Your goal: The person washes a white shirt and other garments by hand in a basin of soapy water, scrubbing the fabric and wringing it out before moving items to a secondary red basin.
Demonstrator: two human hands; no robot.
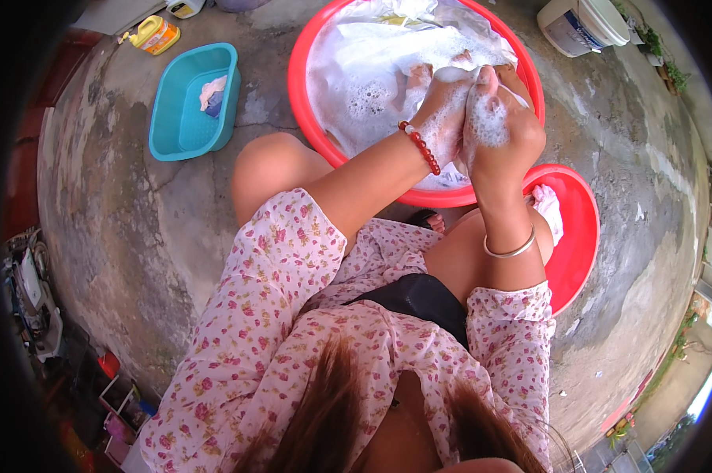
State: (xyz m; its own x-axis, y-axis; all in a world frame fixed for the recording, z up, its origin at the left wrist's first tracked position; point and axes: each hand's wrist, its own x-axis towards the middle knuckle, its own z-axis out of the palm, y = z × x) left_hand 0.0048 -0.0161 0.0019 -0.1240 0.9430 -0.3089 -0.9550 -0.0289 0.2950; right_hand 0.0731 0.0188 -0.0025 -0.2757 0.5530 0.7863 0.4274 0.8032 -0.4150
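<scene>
A round red basin [300, 77] holds foamy water and soaked white fabric [385, 47]. Over its near right part, my left hand [447, 112], with a red bead bracelet at the wrist, is pressed against my right hand [507, 127]. A metal bangle sits on my right forearm. Suds cover both hands, whose fingers are curled and partly hidden. A bit of pale wet cloth [461, 164] shows just below and between them, and both hands appear closed on it; most of it is hidden.
To the left, a teal tub [164, 112] holds small cloth pieces [213, 94]. A smaller red basin [575, 236] with pink cloth [547, 210] is beside my right leg. A yellow jug [155, 35] stands upper left, a white bucket [575, 26] upper right. The concrete floor is worn.
</scene>
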